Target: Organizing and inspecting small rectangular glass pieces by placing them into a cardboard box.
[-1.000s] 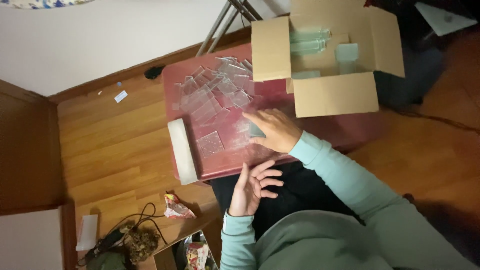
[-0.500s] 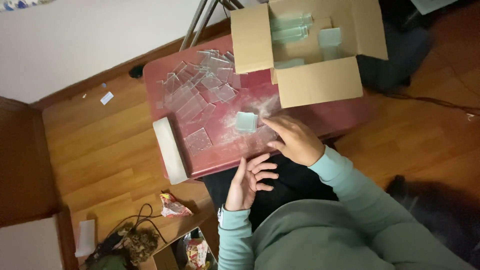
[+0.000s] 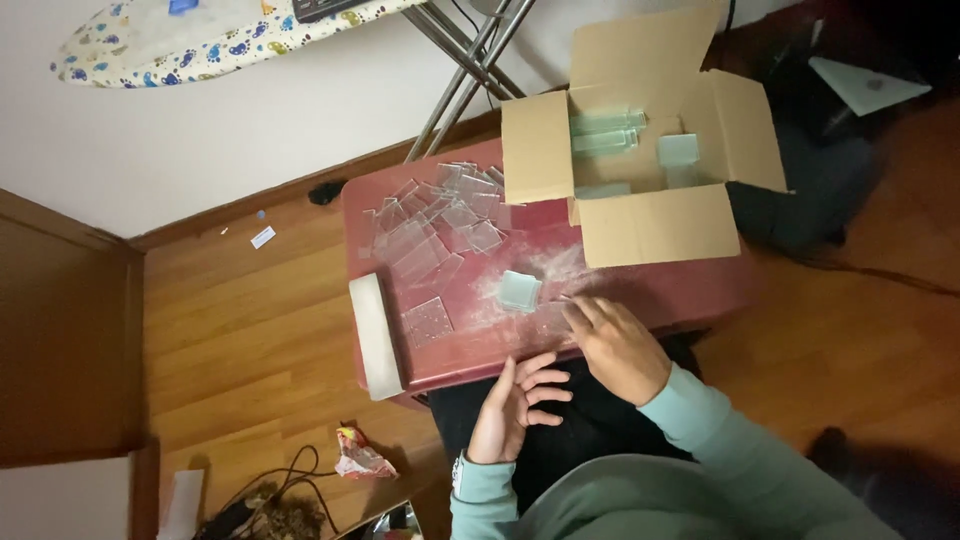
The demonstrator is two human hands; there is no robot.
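Clear glossy glass squares (image 3: 440,215) lie on a dusty, matt red surface (image 3: 640,295); the box (image 3: 655,225) is plain matt cardboard.

I see my right hand (image 3: 615,345) resting palm down on the near edge of the red table (image 3: 640,300), fingers pointing left toward a small stack of glass squares (image 3: 520,291) lying just beside the fingertips, apart from them; my left hand (image 3: 515,405) hangs open below the table's near edge, fingers spread, holding nothing; a scatter of clear glass panes (image 3: 440,215) covers the far left of the table; a white block (image 3: 375,335) lies along its left edge; an open cardboard box (image 3: 650,225) sits at the far right, with more glass pieces inside; an ironing board (image 3: 200,35) stands beyond by the wall; a crumpled wrapper (image 3: 360,455) lies on the wooden floor (image 3: 240,330).
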